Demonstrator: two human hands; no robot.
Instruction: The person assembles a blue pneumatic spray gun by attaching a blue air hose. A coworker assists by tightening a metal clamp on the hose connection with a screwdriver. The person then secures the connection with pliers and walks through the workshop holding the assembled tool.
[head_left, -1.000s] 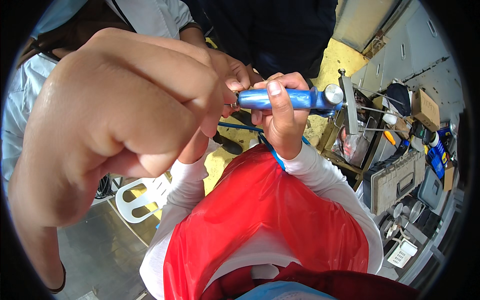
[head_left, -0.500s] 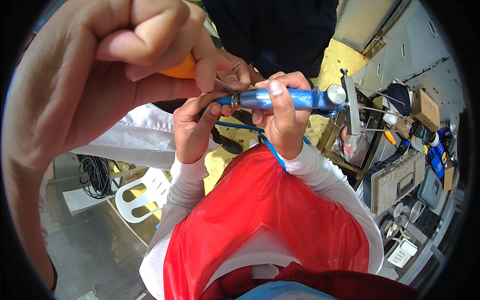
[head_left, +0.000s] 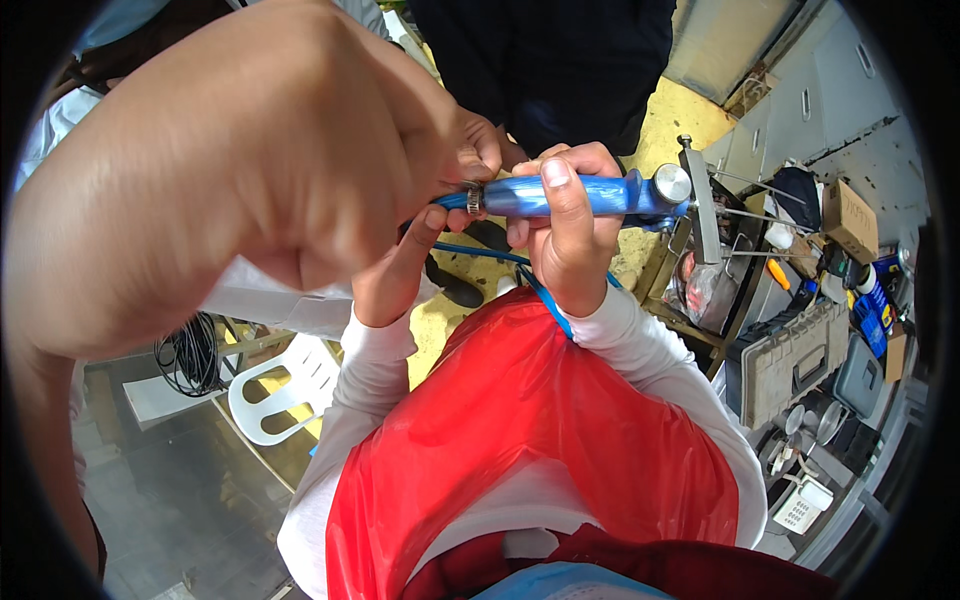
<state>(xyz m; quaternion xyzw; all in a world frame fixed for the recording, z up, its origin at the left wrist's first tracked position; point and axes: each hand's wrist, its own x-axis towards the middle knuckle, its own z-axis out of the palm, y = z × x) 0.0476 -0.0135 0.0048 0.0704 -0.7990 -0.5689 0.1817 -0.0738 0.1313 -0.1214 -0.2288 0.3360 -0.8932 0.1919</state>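
My right hand is closed around a shiny blue tool handle, held level, with a round silver knob at its right end. A metal hose clamp encircles the handle's left end, where a blue hose enters. My left hand pinches the hose just left of the clamp; its fingers are partly hidden behind another person's large hand. That hand reaches in from the left, blurred, knuckles toward me. Another hand shows beyond the clamp, its fingers close to it.
A metal crossbar stands at the tool's right end. Right of it lie a grey toolbox, a cardboard box and an orange-handled tool. A white plastic chair and coiled black cable are at left. A person in dark clothes stands ahead.
The other person's large hand has rotated, its knuckles now toward me. The orange screwdriver handle in it is now hidden, along with part of my left hand. My right hand has barely moved.
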